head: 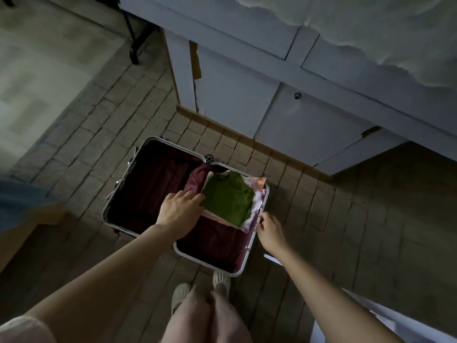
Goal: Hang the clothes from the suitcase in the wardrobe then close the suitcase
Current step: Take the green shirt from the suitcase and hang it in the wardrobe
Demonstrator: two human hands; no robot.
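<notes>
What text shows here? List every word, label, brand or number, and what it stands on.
None can be read.
Open silver-framed suitcase with maroon lining: no brand or label shows.
Folded green garment: no print or tag shows.
Pale grey wardrobe doors: bare; the view is dim.

One open suitcase (184, 206), one green garment (228, 198), two hands, two shoes.

A home bedroom: white bedding (371, 28) over bed-base drawers (309, 125), an open suitcase (128, 194) on brick-patterned floor (111, 115).
</notes>
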